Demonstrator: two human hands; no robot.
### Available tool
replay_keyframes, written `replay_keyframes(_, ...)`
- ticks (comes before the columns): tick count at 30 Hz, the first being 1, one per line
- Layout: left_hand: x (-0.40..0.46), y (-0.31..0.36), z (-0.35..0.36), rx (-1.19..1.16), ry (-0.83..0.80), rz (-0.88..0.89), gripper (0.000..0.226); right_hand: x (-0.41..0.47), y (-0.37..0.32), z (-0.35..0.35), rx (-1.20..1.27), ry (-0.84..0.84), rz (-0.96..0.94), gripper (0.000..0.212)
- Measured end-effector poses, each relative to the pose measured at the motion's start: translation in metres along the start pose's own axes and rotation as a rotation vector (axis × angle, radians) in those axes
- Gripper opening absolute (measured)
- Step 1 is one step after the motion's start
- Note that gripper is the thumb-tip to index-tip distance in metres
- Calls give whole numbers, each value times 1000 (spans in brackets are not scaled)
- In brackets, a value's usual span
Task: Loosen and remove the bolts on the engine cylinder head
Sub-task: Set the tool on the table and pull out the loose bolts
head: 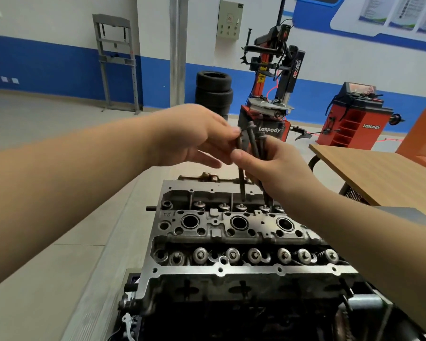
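Several long bolts [252, 143] are held upright above the far edge of the cylinder head [231, 232]. The right hand [268, 166] is curled round the bundle; one bolt is pinched by the left hand [194, 136] at its upper shank. Open floor [59, 217] is seen to the left, a wooden surface [379, 173] to the right.

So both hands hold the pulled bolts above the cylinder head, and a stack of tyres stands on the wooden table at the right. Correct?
Not quite. In the head view the tyres stand on the floor by the far wall, not on the wooden table. Both hands, left hand and right hand, do hold bolts above the cylinder head.
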State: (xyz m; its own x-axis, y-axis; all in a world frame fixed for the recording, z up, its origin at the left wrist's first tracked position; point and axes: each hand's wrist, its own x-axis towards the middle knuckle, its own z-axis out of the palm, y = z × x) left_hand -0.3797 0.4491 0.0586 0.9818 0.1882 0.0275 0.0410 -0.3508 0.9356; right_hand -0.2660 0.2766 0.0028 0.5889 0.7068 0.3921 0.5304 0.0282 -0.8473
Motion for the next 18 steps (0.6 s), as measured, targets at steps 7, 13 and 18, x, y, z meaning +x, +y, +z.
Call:
replay_keyframes(7,-14,6,3,36,94,-2,23,2,-2,16,6,72,-20,16)
replay_keyframes(13,-30,-21,-20,860,1,140,23,-4,-3,13,94,26,83,21)
replay_keyframes(18,-40,-59,-30,1408,-315,-92,30,-6,-1,2,154,42,140,27)
